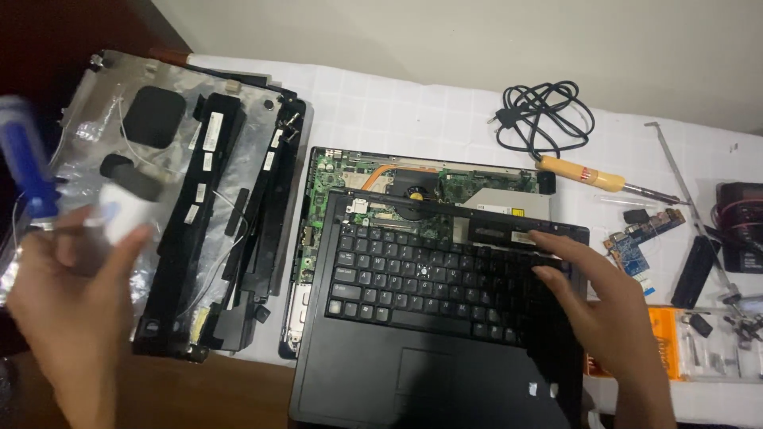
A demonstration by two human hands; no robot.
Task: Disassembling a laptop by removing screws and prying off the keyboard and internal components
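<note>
On the bench, right hand (pixel 604 310) lies flat, fingers spread, steadying the keyboard panel (pixel 429 318) over the laptop base (pixel 381 179); left hand (pixel 67 294), blurred, grips a blue screwdriver (pixel 28 163), lifted clear.

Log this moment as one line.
left hand: holds blue screwdriver, blurred | right hand: on laptop keyboard panel | motherboard exposed

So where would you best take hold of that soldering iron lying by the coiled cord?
Probably by the yellow handle of the soldering iron, from above with fingers across its width. It lies flat on the white cloth, handle toward the black cord, metal tip pointing right, and nothing crowds the handle.
</note>
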